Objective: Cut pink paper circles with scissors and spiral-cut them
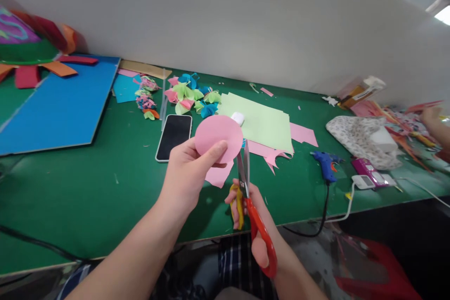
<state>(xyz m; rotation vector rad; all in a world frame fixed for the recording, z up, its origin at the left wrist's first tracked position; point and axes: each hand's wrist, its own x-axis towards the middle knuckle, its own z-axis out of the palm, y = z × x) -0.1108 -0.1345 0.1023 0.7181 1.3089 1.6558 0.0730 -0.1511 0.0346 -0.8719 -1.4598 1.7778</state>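
Observation:
My left hand (188, 168) pinches a pink paper circle (218, 136) between thumb and fingers, holding it up above the table. In my right hand (258, 211) is a pair of scissors (258, 225) with one red and one yellow handle. Their blades point up and stand a little apart, beside the circle's lower right edge; I cannot tell whether they touch the paper. Below and behind the circle lie a pink paper scrap (220, 176) and a stack of pale green sheets (265, 122). A smartphone (174, 138) rests left of the circle.
Folded paper flowers (191, 93) sit behind the phone. A blue board (70, 108) covers the left side. To the right are a blue glue gun (325, 164) with its cable, a purple box (371, 172) and a patterned cloth (358, 138). Another person's hand (438, 124) shows at far right.

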